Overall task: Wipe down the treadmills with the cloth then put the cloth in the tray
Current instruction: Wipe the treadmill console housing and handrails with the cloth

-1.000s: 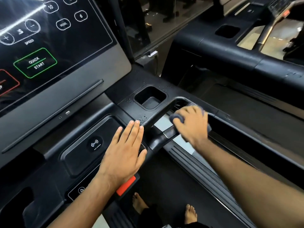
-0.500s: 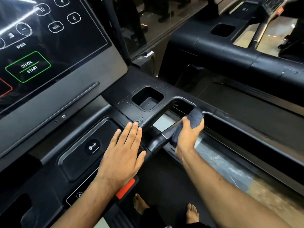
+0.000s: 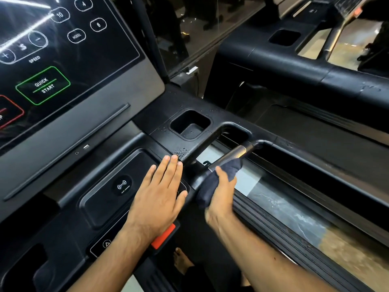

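I stand on a black treadmill whose console [image 3: 69,127] fills the left of the view. My right hand [image 3: 222,193] grips a dark blue-grey cloth [image 3: 228,169] wrapped around the lower end of the treadmill's metal grip bar [image 3: 233,153]. My left hand [image 3: 160,192] rests flat, fingers straight, on the console deck beside the wireless charging pad [image 3: 113,186]. A square cup-holder tray [image 3: 190,124] with water drops around it sits just beyond my left fingertips.
A second black treadmill [image 3: 294,66] stands to the right with its own tray recess [image 3: 284,36]. The lit touchscreen [image 3: 52,45] shows a green quick start button. A red safety clip [image 3: 163,237] sits under my left wrist. My bare feet [image 3: 182,260] are on the belt.
My right hand has slid the cloth down the grip bar toward me, from its upper bend to its lower end. My left hand has stayed flat in place.
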Motion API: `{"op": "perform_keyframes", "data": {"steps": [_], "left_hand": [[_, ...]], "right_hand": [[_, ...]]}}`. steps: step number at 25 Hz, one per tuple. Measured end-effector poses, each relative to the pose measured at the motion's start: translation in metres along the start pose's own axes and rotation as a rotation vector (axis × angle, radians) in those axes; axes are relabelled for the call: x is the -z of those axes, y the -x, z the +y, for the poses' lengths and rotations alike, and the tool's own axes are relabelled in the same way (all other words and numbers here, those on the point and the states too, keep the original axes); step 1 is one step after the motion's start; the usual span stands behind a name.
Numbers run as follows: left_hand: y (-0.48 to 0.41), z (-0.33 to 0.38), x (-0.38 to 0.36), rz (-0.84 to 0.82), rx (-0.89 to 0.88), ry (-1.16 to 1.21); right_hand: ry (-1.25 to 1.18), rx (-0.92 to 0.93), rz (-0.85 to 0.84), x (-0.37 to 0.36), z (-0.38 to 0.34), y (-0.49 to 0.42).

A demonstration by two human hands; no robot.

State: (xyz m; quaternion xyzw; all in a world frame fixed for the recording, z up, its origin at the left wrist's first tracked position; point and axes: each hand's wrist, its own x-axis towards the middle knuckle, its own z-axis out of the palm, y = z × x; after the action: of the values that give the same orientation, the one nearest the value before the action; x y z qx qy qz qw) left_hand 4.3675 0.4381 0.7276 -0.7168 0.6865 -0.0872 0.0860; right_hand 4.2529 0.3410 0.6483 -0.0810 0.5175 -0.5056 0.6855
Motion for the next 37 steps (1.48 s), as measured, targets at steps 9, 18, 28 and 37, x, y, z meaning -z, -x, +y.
{"op": "perform_keyframes", "data": {"steps": [9, 18, 28, 37], "left_hand": [[0.001, -0.002, -0.001, 0.01, -0.01, -0.003], [0.005, -0.003, 0.001, 0.013, 0.004, -0.012], [0.004, -0.006, -0.001, -0.005, -0.007, -0.004], [0.003, -0.007, -0.001, 0.01, -0.026, 0.015]], "right_hand": [[0.818, 0.418, -0.154, 0.003, 0.021, 0.059], [2.347, 0.89, -0.927, -0.063, -0.085, -0.008], [2.477, 0.762, -1.012, -0.069, -0.101, -0.024], [2.447, 0.712, -0.785, -0.066, -0.097, -0.032]]}}
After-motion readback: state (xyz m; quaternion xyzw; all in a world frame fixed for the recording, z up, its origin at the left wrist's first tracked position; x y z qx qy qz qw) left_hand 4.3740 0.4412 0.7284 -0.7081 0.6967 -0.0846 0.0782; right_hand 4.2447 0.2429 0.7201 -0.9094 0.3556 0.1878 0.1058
